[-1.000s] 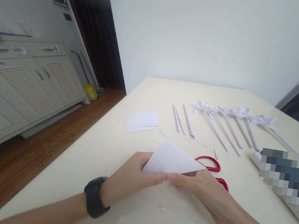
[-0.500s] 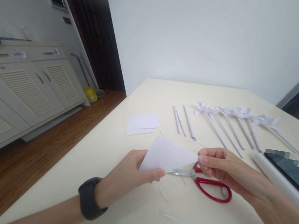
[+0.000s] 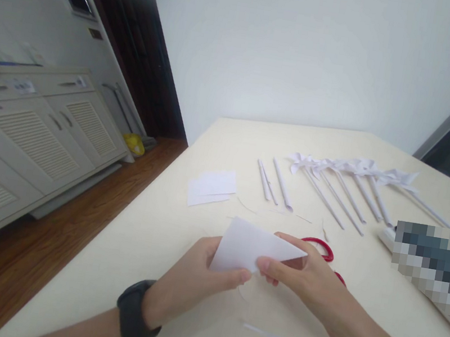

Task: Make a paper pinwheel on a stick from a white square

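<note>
Pretty sure this is somebody's home. There's a pale cabinet (image 3: pixel 40 133) with slatted doors and odds and ends on top, wood-look flooring (image 3: pixel 86 209), a tall dark door (image 3: pixel 133 46) and a little screen (image 3: pixel 79 3) on the wall. The plain white wall (image 3: pixel 291 48) behind the table (image 3: pixel 159 232) feels homey too, tbh.

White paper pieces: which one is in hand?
The white piece tapering to a point at right, held by the left hand and right hand; the overlapping flat sheets lie on the table.
</note>
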Demonstrator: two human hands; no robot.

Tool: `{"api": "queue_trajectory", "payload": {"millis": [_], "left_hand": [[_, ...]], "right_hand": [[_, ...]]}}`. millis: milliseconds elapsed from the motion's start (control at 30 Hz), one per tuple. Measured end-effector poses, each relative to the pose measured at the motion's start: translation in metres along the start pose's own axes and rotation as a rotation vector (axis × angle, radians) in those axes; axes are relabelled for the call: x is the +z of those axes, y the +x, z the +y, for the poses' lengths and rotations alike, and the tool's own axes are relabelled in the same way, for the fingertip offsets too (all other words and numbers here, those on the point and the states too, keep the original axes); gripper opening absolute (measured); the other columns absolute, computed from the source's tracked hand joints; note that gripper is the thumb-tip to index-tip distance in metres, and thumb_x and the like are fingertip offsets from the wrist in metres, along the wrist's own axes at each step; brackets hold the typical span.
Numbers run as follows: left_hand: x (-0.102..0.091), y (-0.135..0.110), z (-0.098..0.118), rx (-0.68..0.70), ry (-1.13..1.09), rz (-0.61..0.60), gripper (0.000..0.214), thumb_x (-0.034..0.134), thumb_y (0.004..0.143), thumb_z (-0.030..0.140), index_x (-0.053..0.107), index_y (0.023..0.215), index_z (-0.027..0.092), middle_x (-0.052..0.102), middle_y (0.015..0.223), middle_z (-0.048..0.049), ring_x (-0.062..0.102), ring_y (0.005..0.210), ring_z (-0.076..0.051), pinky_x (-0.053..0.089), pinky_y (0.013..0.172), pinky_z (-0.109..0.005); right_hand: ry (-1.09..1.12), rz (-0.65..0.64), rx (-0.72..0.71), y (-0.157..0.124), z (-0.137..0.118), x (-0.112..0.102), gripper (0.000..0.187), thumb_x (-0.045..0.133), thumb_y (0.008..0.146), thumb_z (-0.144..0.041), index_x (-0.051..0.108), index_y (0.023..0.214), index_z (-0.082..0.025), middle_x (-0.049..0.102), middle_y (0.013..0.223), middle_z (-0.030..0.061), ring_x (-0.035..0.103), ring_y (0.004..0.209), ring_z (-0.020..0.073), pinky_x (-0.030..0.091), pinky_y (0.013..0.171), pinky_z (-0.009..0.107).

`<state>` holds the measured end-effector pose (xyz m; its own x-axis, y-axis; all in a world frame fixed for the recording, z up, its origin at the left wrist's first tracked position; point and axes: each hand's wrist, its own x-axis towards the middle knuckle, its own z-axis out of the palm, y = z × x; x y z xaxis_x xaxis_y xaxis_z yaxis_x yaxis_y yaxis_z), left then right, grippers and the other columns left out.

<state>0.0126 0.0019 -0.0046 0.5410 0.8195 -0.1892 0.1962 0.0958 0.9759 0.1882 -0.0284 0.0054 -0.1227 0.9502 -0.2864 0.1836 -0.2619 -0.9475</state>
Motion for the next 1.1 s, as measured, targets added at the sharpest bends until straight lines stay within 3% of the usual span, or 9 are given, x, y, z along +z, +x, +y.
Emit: {"api": "queue_trajectory", "payload": {"millis": [167,433,733,867,933,1000,1100], "left_hand": [[0.001,0.0,0.0,-0.032,0.014,0.031,0.014,0.061,0.073,0.025,0.059,0.077,0.011,0.056,0.067,-0.0005,0.048,0.061,-0.012,0.037,0.055,-0.022],[-0.008,0.004,0.005,0.011,-0.007,0.063,0.009,0.058,0.075,0.023,0.054,0.075,0.015,0.05,0.064,0.003,0.043,0.058,-0.01,0.034,0.055,-0.022],[-0.024,0.009,0.006,0.036,-0.02,0.103,0.009,0.055,0.078,0.019,0.052,0.069,0.016,0.051,0.058,0.0052,0.042,0.057,-0.009,0.033,0.056,-0.021],[-0.019,0.011,0.004,-0.067,-0.057,0.088,0.008,0.059,0.076,0.022,0.056,0.078,0.015,0.055,0.067,0.0025,0.046,0.061,-0.01,0.036,0.058,-0.023],[-0.013,0.01,0.004,-0.126,-0.097,0.026,0.019,0.063,0.073,0.024,0.057,0.089,0.015,0.058,0.079,-0.0011,0.05,0.068,-0.013,0.038,0.06,-0.024],[-0.006,0.008,0.003,-0.083,-0.137,0.005,0.023,0.064,0.072,0.023,0.057,0.092,0.015,0.059,0.083,-0.0027,0.051,0.071,-0.014,0.039,0.061,-0.024],[-0.004,0.005,0.003,0.032,-0.162,0.032,0.013,0.057,0.078,0.027,0.058,0.081,0.014,0.057,0.073,-0.002,0.049,0.066,-0.013,0.038,0.059,-0.023]], "right_hand": [[0.092,0.017,-0.041,-0.004,0.002,0.005,0.013,0.058,0.074,-0.028,0.053,0.065,-0.018,0.053,0.059,-0.0021,0.049,0.061,0.0134,0.034,0.057,0.024],[0.183,-0.018,-0.104,-0.002,0.001,-0.022,0.02,0.06,0.075,-0.032,0.055,0.063,-0.017,0.051,0.06,-0.0012,0.042,0.053,0.0101,0.029,0.047,0.021],[0.261,0.016,-0.097,-0.003,-0.012,-0.036,0.01,0.063,0.073,-0.025,0.057,0.072,-0.017,0.053,0.068,0.0007,0.047,0.065,0.0131,0.04,0.064,0.025],[0.326,0.045,-0.125,-0.001,-0.004,-0.03,0.013,0.06,0.076,-0.028,0.054,0.072,-0.018,0.05,0.067,-0.0002,0.047,0.064,0.0133,0.04,0.064,0.024],[0.344,0.05,-0.122,-0.001,0.004,-0.022,0.011,0.059,0.078,-0.029,0.055,0.076,-0.019,0.052,0.07,-0.0005,0.047,0.065,0.0131,0.039,0.062,0.023],[0.338,0.039,-0.135,-0.001,0.011,-0.012,0.01,0.057,0.079,-0.03,0.055,0.076,-0.021,0.054,0.071,-0.0013,0.048,0.068,0.0128,0.039,0.062,0.022],[0.31,-0.015,-0.123,-0.003,0.015,-0.003,0.01,0.057,0.08,-0.031,0.057,0.081,-0.021,0.057,0.074,-0.0006,0.052,0.076,0.0147,0.04,0.073,0.025]]}}
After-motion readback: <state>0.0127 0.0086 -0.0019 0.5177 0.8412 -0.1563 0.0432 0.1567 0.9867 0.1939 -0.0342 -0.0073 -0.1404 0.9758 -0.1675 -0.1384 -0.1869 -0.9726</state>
